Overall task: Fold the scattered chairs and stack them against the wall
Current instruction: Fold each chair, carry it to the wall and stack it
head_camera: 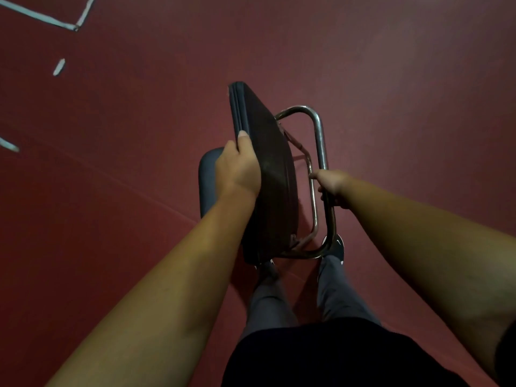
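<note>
The person holds one chair (279,196) in front of their legs, over the red floor (391,79). The left hand (240,169) wraps round the edge of the dark seat (268,141) and tips it up on its side. The right hand (333,188) is curled tight round the shiny metal frame (321,135). I think the two hands push the seat and frame together so the chair goes flat. A flat chair is easier to carry and to lean on others. The soft back pad (208,185) pokes out beside the left hand. No wall shows, so this chair is not stacked yet.
</note>
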`<state>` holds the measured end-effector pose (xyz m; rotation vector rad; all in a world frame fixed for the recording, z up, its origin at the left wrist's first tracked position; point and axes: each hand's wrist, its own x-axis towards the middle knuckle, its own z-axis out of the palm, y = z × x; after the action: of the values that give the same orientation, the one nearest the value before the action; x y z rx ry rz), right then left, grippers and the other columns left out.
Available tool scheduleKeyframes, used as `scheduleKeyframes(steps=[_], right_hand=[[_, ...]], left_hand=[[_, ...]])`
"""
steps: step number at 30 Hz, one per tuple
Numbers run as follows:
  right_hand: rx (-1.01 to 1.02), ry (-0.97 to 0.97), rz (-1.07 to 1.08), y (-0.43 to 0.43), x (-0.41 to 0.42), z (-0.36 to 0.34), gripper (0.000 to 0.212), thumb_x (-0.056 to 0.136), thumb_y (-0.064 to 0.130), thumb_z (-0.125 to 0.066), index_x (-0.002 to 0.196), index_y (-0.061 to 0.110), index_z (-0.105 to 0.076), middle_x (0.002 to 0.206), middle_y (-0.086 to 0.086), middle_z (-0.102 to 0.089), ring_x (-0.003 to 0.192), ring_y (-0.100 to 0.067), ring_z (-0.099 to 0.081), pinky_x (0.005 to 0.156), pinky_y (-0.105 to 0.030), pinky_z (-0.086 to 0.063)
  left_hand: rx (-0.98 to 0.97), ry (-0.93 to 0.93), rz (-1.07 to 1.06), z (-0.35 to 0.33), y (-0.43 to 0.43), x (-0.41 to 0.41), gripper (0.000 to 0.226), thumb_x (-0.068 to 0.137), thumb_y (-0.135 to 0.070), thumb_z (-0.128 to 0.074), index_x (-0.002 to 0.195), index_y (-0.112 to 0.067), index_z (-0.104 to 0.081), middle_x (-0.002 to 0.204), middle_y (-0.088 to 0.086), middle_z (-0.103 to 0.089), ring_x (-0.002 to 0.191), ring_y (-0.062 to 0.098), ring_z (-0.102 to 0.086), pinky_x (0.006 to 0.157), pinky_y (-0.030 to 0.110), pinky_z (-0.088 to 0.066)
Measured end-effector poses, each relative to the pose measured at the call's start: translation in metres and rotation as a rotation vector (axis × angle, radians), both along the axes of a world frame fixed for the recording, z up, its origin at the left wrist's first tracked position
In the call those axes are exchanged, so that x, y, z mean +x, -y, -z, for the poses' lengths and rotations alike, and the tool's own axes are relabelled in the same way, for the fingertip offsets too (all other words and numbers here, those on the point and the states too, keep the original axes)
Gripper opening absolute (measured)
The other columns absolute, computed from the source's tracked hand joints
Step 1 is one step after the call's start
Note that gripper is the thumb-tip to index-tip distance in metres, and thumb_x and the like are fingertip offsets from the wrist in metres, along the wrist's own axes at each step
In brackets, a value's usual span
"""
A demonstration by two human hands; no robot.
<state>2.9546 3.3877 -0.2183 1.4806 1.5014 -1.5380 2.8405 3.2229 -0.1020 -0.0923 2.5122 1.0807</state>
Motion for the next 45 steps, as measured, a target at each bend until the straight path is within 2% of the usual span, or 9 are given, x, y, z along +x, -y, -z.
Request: scheduleKeyframes(steps=[5,7,13,17,20,30,34,40,45], right_hand=[[0.042,-0.015,-0.106,0.021,-0.017,-0.033,0.053,0.099,0.056,-0.057,0.123,0.008,-0.061,0.116,-0.019,-0.069,0.089,-0.030,-0.065,0.077,-0.040,-0.058],[0.042,-0.004,-0.150,0.031,-0.024,-0.047,0.058,0.100,0.060,-0.053,0.123,0.008,-0.061,0.106,-0.016,-0.069,0.086,-0.030,-0.066,0.080,-0.042,-0.060],[-0.050,-0.038,-0.164,0.080,-0.046,-0.071,0.061,0.102,0.067,-0.042,0.117,0.013,-0.064,0.077,-0.008,-0.068,0.056,-0.021,-0.067,0.054,-0.032,-0.058],[-0.110,-0.121,-0.217,0.113,-0.076,-0.075,0.090,0.084,0.088,-0.037,0.124,0.014,-0.067,0.104,-0.017,-0.077,0.079,-0.036,-0.078,0.072,-0.053,-0.065],[-0.143,-0.187,-0.274,0.130,-0.089,-0.085,0.097,0.087,0.087,-0.035,0.130,0.003,-0.060,0.095,-0.021,-0.074,0.077,-0.040,-0.074,0.079,-0.061,-0.063],[0.056,-0.327,-0.697,0.160,-0.125,-0.085,0.104,0.091,0.090,-0.020,0.096,0.002,-0.076,0.080,-0.012,-0.079,0.077,-0.030,-0.079,0.090,-0.045,-0.061],[-0.009,-0.295,-0.630,0.174,-0.141,-0.094,0.101,0.093,0.088,-0.023,0.101,0.000,-0.073,0.082,-0.017,-0.079,0.077,-0.033,-0.079,0.078,-0.046,-0.067],[-0.039,-0.251,-0.473,0.171,-0.130,-0.100,0.105,0.090,0.092,-0.019,0.117,0.005,-0.072,0.094,-0.018,-0.079,0.081,-0.035,-0.079,0.080,-0.052,-0.066],[0.076,-0.262,-0.367,0.157,-0.113,-0.107,0.091,0.092,0.090,-0.021,0.110,0.019,-0.075,0.097,-0.009,-0.079,0.088,-0.030,-0.077,0.085,-0.048,-0.065]], left_hand=[[0.022,0.067,-0.036,0.001,0.022,-0.011,0.068,0.101,-0.064,-0.026,0.129,-0.017,-0.067,0.121,0.004,-0.068,0.110,0.024,-0.063,0.103,0.050,-0.051],[0.032,0.098,-0.055,-0.001,0.034,-0.016,0.069,0.101,-0.065,-0.027,0.131,-0.019,-0.067,0.124,0.004,-0.068,0.112,0.025,-0.063,0.106,0.051,-0.049],[-0.033,0.072,0.044,0.000,0.059,-0.025,0.067,0.105,-0.061,-0.023,0.121,-0.015,-0.069,0.121,0.009,-0.068,0.110,0.029,-0.062,0.100,0.046,-0.048],[-0.048,0.072,0.030,0.005,0.069,-0.035,0.061,0.104,-0.061,-0.024,0.112,-0.021,-0.070,0.110,0.001,-0.068,0.098,0.021,-0.062,0.084,0.039,-0.044],[-0.067,0.060,0.034,0.010,0.078,-0.041,0.058,0.106,-0.058,-0.024,0.111,-0.020,-0.068,0.105,-0.001,-0.066,0.092,0.021,-0.061,0.079,0.036,-0.040],[-0.106,0.049,-0.011,0.030,0.121,-0.077,0.051,0.110,-0.050,-0.025,0.102,-0.019,-0.065,0.103,-0.001,-0.061,0.091,0.019,-0.055,0.082,0.035,-0.037],[-0.017,0.133,-0.109,0.030,0.136,-0.083,0.046,0.106,-0.049,-0.031,0.108,-0.020,-0.067,0.110,-0.002,-0.064,0.095,0.019,-0.059,0.086,0.038,-0.041],[0.117,0.236,-0.257,0.018,0.129,-0.073,0.036,0.098,-0.035,-0.037,0.080,-0.020,-0.063,0.081,-0.001,-0.064,0.077,0.021,-0.061,0.078,0.041,-0.053],[0.171,0.237,-0.280,0.012,0.097,-0.052,0.033,0.093,-0.031,-0.039,0.061,-0.025,-0.045,0.063,-0.005,-0.050,0.059,0.018,-0.046,0.063,0.036,-0.040]])
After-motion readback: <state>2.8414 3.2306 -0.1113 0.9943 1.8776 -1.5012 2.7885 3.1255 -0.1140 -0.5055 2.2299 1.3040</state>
